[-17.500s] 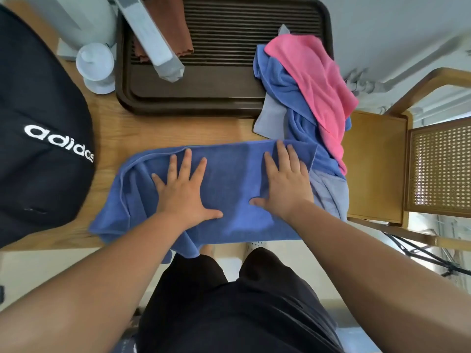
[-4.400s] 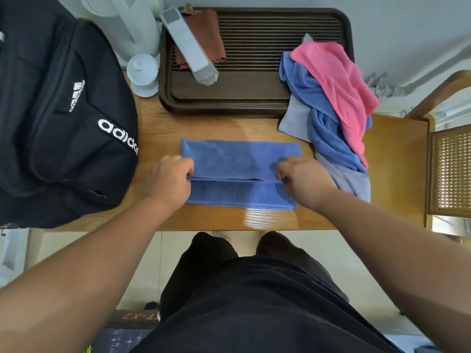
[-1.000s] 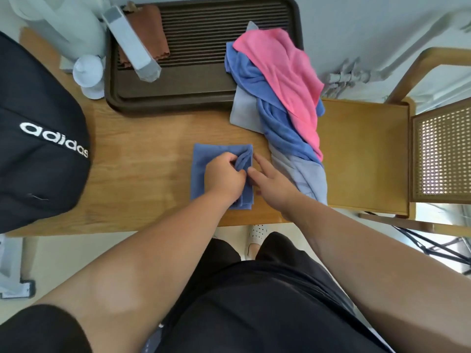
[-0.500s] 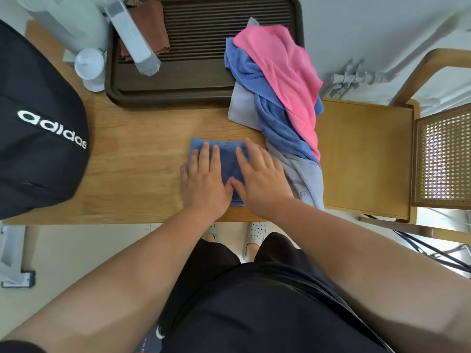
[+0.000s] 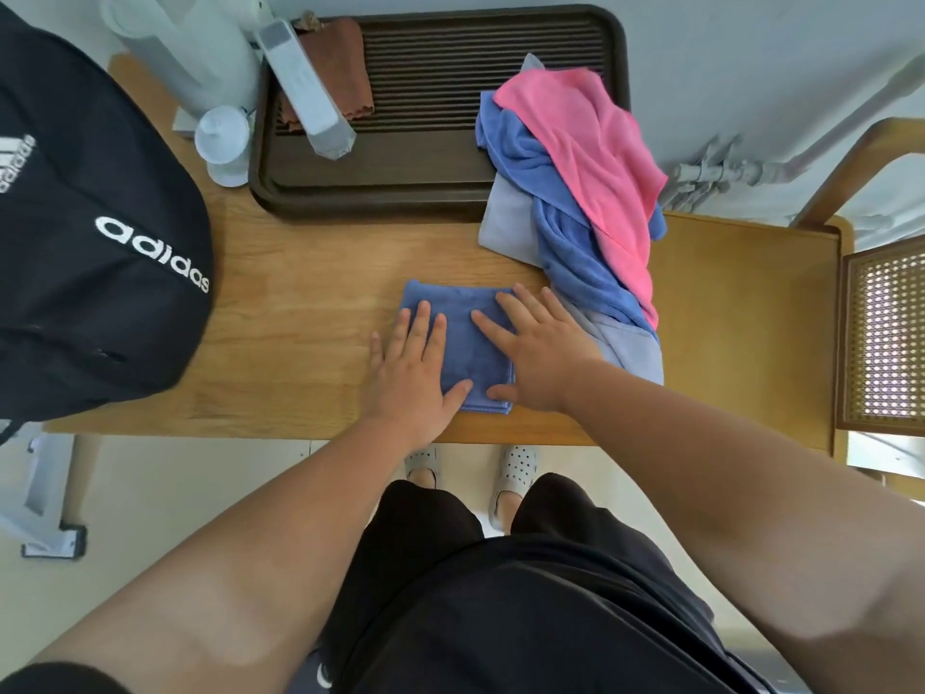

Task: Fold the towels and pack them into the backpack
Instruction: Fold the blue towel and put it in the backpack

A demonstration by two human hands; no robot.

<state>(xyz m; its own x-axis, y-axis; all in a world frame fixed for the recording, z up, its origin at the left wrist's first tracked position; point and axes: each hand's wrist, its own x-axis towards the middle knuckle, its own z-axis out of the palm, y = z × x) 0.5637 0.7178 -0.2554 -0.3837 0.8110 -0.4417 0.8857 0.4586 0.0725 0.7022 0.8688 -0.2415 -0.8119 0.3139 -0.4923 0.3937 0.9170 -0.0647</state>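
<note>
A blue towel (image 5: 465, 338) folded into a small square lies near the front edge of the wooden table (image 5: 300, 313). My left hand (image 5: 413, 373) lies flat on its left part, fingers straight. My right hand (image 5: 535, 353) presses flat on its right side, fingers spread. A heap of unfolded towels sits at the right: a pink towel (image 5: 595, 157) on top, a blue one (image 5: 575, 252) under it and a grey one (image 5: 510, 217) beneath. The black backpack (image 5: 90, 232) stands at the table's left end.
A dark brown slatted tray (image 5: 440, 192) at the back holds a brown cloth (image 5: 335, 62) and a grey remote-like bar (image 5: 310, 92). A white appliance (image 5: 185, 47) and a small white cap (image 5: 222, 142) stand at back left. A wooden chair (image 5: 751, 318) stands to the right.
Over the last second my hands stopped pinching the fold and went flat on the folded blue towel. Since half a second ago they have slid slightly apart on it.
</note>
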